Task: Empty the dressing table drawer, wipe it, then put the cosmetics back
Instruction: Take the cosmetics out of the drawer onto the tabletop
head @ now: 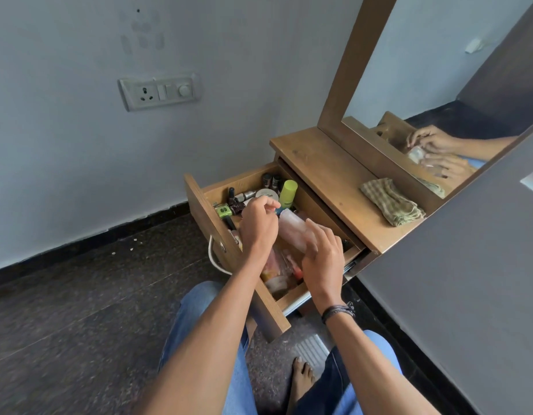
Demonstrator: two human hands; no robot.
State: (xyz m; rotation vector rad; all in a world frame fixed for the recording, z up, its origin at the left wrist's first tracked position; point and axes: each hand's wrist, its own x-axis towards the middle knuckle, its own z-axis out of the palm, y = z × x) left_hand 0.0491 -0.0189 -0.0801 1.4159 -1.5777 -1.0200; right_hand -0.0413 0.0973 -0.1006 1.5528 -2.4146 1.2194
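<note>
Wooden drawer (244, 178): pulled out from under the dressing table top (325, 163), cosmetics still inside.
Right hand (322, 256): fingers curled round the near end of a pale pink bottle (291, 228), which lies tilted over the drawer's middle.
Left hand (258, 223): over the drawer just beside the bottle, fingers loosely bent; cannot tell whether it has hold of anything.
Far end of drawer: yellow-green bottle (288, 191) upright, white round jar (266, 193) beside it, dark nail polish bottle (231, 196), green tube (224, 211) lying flat.
Near end of drawer: clear pouch (278, 269) with reddish and orange items, blurred.
Checked cloth (392, 202): crumpled on the table top, against the mirror (439, 85).
Mirror: reflects both hands and the bottle.
Wall: switch panel (158, 92) to the left.
Right wrist: dark bands (338, 313).
</note>
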